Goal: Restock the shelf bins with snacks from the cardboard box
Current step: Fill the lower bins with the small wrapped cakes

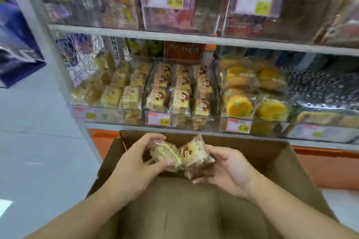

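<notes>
An open cardboard box [272, 161] stands in front of the shelf, right below me. Over its opening my left hand [134, 163] grips a wrapped cake snack [165, 153] with fingers curled round it. Beside it my right hand [227, 169] holds a second wrapped cake snack [196, 155] from below and the side. The two packs touch each other. The clear middle shelf bin [180, 118] above the box holds several rows of the same cake packs with a red-and-white print.
A left bin [108, 87] holds square yellow cake packs; a right bin [252, 91] holds round orange cakes. Price tags [158, 118] hang on the bin fronts. The upper shelf [174, 35] carries boxed goods. Pale floor [38, 141] lies to the left, an orange base [320, 161] under the shelf.
</notes>
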Action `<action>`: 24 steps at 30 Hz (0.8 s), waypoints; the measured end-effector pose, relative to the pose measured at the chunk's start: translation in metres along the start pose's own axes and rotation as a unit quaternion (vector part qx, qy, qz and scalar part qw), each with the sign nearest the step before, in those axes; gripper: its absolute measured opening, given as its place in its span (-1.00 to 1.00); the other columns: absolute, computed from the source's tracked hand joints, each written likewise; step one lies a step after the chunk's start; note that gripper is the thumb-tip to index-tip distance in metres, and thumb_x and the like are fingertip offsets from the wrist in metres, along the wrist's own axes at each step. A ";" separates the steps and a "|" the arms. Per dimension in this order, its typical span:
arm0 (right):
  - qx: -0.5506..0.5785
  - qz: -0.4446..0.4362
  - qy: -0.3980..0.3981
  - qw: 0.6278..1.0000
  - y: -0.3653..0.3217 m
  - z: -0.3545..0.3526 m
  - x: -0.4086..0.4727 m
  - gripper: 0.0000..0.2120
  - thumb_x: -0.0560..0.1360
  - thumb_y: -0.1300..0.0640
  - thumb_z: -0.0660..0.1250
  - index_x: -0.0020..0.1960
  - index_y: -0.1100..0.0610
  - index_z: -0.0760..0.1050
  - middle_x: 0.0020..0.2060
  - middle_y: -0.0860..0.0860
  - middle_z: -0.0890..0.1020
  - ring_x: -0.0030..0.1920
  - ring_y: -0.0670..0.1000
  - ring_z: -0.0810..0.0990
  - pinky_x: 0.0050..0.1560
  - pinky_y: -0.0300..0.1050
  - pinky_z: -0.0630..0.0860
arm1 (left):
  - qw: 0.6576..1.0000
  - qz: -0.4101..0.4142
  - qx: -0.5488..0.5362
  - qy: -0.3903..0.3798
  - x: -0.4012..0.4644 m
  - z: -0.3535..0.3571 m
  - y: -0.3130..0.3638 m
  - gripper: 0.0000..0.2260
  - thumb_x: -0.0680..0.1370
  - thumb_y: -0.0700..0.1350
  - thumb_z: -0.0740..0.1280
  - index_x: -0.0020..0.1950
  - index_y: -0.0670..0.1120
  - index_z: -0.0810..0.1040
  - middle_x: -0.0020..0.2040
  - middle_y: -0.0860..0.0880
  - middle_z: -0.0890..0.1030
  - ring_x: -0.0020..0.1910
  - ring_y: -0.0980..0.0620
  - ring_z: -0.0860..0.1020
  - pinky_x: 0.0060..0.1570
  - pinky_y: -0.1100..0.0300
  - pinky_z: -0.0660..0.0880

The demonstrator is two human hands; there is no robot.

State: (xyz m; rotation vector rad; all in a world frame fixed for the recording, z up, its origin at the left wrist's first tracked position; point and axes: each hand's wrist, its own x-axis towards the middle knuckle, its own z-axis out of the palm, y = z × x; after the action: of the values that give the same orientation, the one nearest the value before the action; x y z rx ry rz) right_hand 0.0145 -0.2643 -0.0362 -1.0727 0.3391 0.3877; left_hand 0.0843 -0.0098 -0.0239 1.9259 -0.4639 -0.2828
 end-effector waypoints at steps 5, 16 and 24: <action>-0.097 -0.080 0.017 0.992 -0.021 0.046 -0.053 -0.59 0.48 0.04 0.46 0.31 0.08 0.67 0.22 0.21 0.70 0.11 0.14 0.70 0.22 0.16 0.60 | 0.992 -0.006 -0.124 0.000 -0.027 -0.004 0.048 -0.52 0.43 -0.30 0.61 0.15 0.20 0.63 0.19 0.08 0.69 0.26 0.10 0.65 0.32 0.01 0.59; -0.103 -0.147 0.141 0.974 -0.032 0.058 -0.061 -0.72 0.64 0.04 0.41 0.31 0.11 0.55 0.10 0.15 0.76 0.11 0.24 0.74 0.20 0.26 0.65 | 0.918 -0.141 -0.363 -0.079 -0.009 -0.005 0.069 -0.55 0.56 -0.22 0.51 0.43 -0.04 0.53 0.28 -0.15 0.70 0.25 -0.20 0.69 0.22 -0.27 0.61; -0.061 -0.159 0.155 0.973 -0.051 0.040 -0.048 -0.65 0.52 -0.01 0.46 0.23 0.15 0.68 0.08 0.19 0.75 0.08 0.17 0.74 0.13 0.25 0.61 | 0.919 -0.203 -0.337 -0.031 0.014 0.006 0.063 -0.61 0.48 -0.29 0.46 0.31 -0.17 0.58 0.09 -0.22 0.75 0.02 -0.20 0.76 -0.16 0.01 0.69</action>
State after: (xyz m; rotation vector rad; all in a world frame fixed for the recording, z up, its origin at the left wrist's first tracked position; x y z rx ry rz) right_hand -0.0010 -0.2567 0.0425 -1.2882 0.4155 -0.0498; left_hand 0.0826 -0.0418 0.0318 1.3132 0.0193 -0.6806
